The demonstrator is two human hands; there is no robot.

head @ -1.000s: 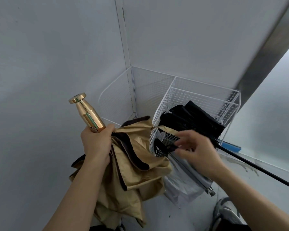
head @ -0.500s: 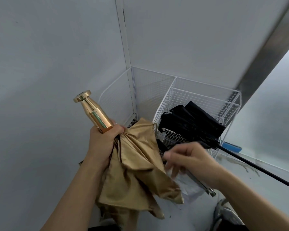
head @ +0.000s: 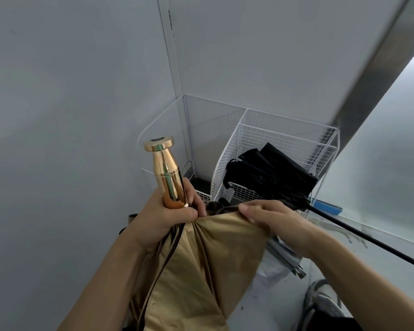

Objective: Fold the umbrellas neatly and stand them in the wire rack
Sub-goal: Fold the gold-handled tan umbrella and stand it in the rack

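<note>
Fingers [head: 196, 198] of my left hand [head: 160, 223] are curled tight round the base of the handle [head: 166, 173]; my right hand [head: 273, 216] pinches the top edge of the canopy [head: 201, 271] just beside them. I judge the cloth — hanging loose below both grips — light, soft and slippery, so I would gather its pleats close to the ribs, with the stiff, glossy handle as the firm hold. Beyond the knuckles, the rack [head: 285, 130] holds a black umbrella [head: 273, 177].
</note>
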